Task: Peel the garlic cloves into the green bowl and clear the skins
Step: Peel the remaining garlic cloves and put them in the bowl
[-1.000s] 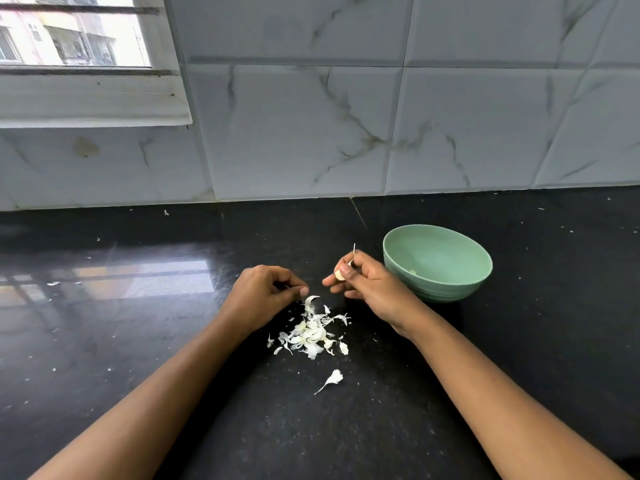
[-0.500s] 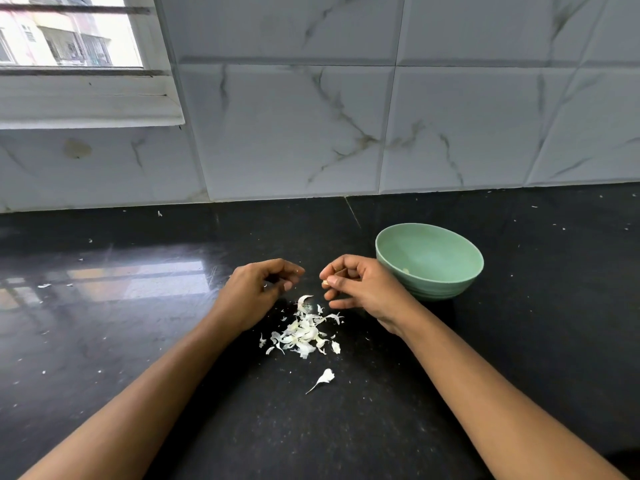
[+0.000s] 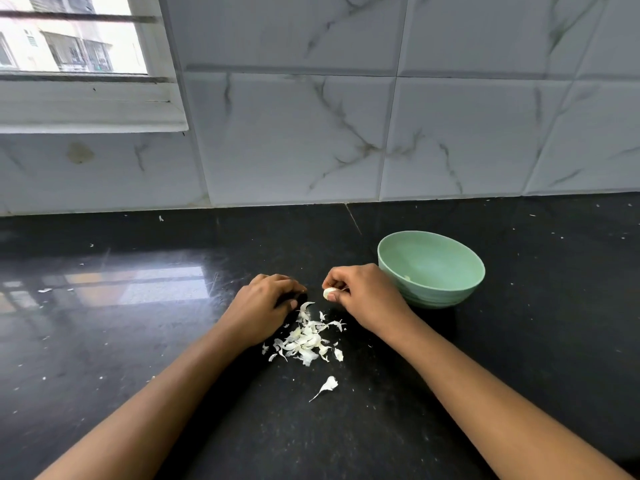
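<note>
Fingers [image 3: 334,296] of right hand [image 3: 363,299] clamped on clove [image 3: 329,292], just left of bowl [image 3: 431,271]. Left hand [image 3: 268,303] curled on tabletop [image 3: 138,341]; we cannot tell whether it holds anything. Skins [image 3: 306,337] piled between wrists.

Risks, as we judge them:
- Clove slips from pinch, lands among skins.
- Skin clings, drops into bowl with clove.
- Forearm sweep scatters pile, complicates clearing.
</note>
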{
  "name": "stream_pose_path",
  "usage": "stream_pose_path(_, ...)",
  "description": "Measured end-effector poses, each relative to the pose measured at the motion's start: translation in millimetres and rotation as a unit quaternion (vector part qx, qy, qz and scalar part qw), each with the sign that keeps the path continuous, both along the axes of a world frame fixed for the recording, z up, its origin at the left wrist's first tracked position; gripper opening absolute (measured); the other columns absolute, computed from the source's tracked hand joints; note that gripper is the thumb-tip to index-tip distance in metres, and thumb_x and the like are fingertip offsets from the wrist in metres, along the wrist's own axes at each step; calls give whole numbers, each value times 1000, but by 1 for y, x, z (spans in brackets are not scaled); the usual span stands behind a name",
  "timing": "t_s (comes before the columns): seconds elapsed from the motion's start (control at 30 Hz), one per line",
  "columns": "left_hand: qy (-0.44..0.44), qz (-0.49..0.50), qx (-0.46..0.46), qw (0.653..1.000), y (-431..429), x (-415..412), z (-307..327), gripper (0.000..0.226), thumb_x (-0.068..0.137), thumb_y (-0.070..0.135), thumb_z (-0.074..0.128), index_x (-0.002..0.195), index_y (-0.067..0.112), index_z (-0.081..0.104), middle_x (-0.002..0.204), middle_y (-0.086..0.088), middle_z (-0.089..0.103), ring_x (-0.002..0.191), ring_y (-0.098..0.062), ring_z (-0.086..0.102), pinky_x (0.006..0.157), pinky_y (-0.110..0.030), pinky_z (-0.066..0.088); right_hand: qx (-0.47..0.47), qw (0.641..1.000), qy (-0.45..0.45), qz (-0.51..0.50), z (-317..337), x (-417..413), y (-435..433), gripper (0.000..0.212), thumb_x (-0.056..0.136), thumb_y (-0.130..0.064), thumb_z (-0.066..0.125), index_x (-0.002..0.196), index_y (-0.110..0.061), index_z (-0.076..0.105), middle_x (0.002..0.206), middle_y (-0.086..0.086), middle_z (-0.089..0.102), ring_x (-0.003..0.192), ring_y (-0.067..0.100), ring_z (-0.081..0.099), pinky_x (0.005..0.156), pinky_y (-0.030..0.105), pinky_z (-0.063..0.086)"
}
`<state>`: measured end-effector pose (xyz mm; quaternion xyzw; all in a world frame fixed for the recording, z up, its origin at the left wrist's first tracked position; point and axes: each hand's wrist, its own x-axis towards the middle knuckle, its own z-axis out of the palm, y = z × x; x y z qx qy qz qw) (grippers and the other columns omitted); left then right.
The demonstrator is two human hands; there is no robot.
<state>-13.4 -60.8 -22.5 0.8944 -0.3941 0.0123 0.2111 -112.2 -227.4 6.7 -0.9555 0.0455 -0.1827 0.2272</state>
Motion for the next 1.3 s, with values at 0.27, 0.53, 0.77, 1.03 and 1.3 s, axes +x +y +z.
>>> stream_pose_path(0.27,-4,-3,8,1000,0,3,0,29,94,30,54,122,35,60,130,13,55,120,-15,45,102,-40,37,-136,990,29,30,3,11,8,12,89,-15,59,93,-18,69,93,2,67,89,24,63,73,34,48)
stream_pose_path(0.53,-16,1,16,1000,0,2,0,31,95,31,51,125,37,56,135,15,50,123,-13,41,102,-32,32,-93,995,28,18,1,16,4,5,85,-15,65,86,-18,68,90,-1,68,85,21,63,73,33,47)
stream_pose_path(0.77,-11,0,20,1000,0,2,3,32,95,31,51,125,38,56,135,14,51,124,-13,40,104,-35,34,-91,994,48,24,4,20,8,6,83,-13,64,84,-18,67,91,0,68,86,20,62,73,31,46)
stream_pose_path(1.03,-6,-4,14,1000,0,4,-2,30,96,31,49,123,38,58,132,15,52,123,-14,42,103,-37,35,-63,998,26,-1,4,20,2,7,81,-11,66,82,-18,67,87,-4,66,82,16,60,69,27,40)
stream_pose_path(1.3,-9,-3,13,1000,0,6,-3,30,96,30,50,124,37,57,134,15,52,123,-14,41,104,-35,34,-59,998,25,6,2,27,6,10,80,-7,65,78,-17,66,86,0,66,82,20,62,72,32,47)
